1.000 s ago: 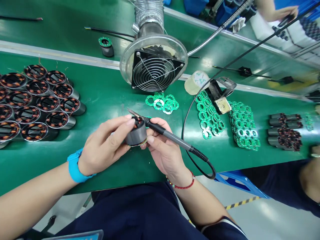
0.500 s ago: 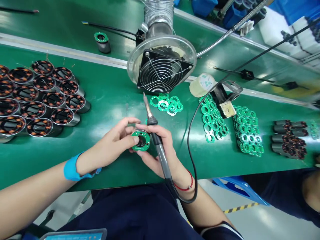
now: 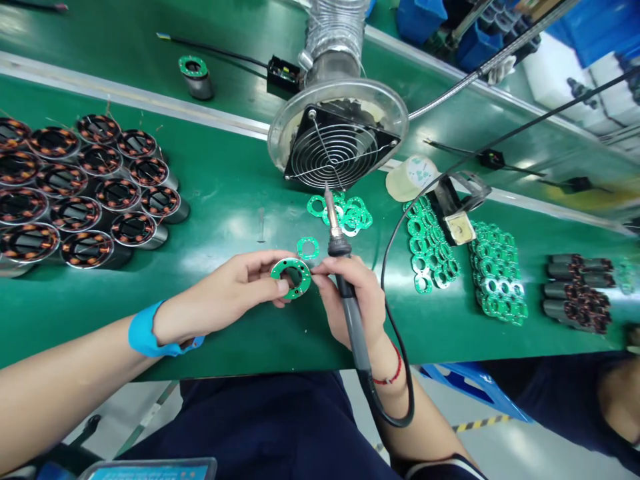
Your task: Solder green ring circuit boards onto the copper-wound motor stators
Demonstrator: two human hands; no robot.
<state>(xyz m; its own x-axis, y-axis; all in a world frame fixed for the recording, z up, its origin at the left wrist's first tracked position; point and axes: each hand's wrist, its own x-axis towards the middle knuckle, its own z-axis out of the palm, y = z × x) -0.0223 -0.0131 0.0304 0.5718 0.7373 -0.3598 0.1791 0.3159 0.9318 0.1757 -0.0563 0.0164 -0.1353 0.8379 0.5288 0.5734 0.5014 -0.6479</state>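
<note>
Left fingers (image 3: 267, 291) grasp ringed part (image 3: 306, 277), right fingers (image 3: 356, 272) soldering iron (image 3: 354, 321); fan (image 3: 334, 159) and boards (image 3: 357, 215) ahead.

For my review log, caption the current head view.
Left hand holds a green ring, right hand a soldering iron; more rings lie on the bench.

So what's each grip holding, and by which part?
Left grip holds a green-faced round part by its left side; right grip, a soldering iron by its handle.

Glossy green tabletop (image 3: 225, 180), streaked with white glare and crossed by a pale rail (image 3: 225, 119); below, light grey floor (image 3: 530, 457) marked with yellow-and-black hazard tape (image 3: 483, 423).
</note>
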